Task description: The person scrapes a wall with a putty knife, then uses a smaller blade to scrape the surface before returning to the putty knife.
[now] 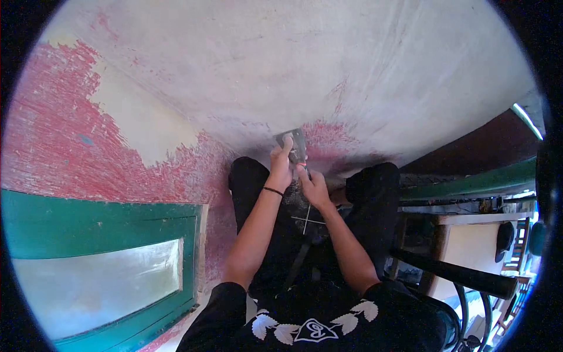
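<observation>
A paint scraper (298, 141) with a wide, dull grey blade is held against the wall (281, 64) in front of me. My right hand (315, 189) is closed around its handle, the lower part of which is hidden by the fingers. My left hand (281, 167), with a dark band at the wrist, grips the scraper higher up, a finger pressed on the blade. Just right of the blade lies a patch of worn red paint (328, 136). The wall around it is pale, with faint scratches.
Flaking red paint (53, 135) covers the wall on the left, above a green-framed window (105, 226). My bent knees stand on both sides of my hands. At right are a green rail (469, 186) and a dark chair (457, 273).
</observation>
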### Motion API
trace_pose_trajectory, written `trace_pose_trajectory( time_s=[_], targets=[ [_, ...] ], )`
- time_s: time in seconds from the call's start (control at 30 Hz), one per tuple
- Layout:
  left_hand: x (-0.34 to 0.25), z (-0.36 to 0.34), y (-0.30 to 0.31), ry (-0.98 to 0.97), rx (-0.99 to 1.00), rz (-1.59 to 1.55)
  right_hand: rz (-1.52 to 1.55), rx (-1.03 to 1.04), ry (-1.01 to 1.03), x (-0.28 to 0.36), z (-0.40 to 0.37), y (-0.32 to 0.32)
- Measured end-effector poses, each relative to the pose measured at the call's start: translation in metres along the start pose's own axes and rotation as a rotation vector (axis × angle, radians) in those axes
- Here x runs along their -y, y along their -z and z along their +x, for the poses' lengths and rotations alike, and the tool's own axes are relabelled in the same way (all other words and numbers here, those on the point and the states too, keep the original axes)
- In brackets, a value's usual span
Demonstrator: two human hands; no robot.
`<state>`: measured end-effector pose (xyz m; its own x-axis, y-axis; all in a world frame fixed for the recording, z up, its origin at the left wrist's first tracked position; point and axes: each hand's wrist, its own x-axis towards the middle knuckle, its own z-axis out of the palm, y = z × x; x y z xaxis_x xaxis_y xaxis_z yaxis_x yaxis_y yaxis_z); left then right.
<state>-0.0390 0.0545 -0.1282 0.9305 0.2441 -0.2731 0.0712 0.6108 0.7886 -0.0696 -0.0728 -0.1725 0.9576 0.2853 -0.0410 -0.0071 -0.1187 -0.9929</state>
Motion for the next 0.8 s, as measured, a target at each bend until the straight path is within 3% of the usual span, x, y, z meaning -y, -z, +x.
trace_pose_trajectory(
  time_s=[0.2, 0.5, 0.7, 0.8],
  targets=[
    [-0.004, -0.005, -0.001, 0.017, -0.025, 0.013, -0.001, 0.042, -0.149, -0.011, 0.001, -0.004],
    [-0.010, -0.011, -0.008, -0.009, 0.005, 0.002, -0.062, 0.031, -0.108, 0.001, -0.002, 0.002],
    [-0.002, -0.011, -0.002, 0.038, -0.033, 0.007, 0.130, 0.031, -0.090, -0.009, -0.004, -0.005],
    [-0.004, -0.004, -0.003, 0.010, -0.044, 0.008, 0.041, 0.079, -0.208, -0.006, -0.004, -0.003]
  ],
)
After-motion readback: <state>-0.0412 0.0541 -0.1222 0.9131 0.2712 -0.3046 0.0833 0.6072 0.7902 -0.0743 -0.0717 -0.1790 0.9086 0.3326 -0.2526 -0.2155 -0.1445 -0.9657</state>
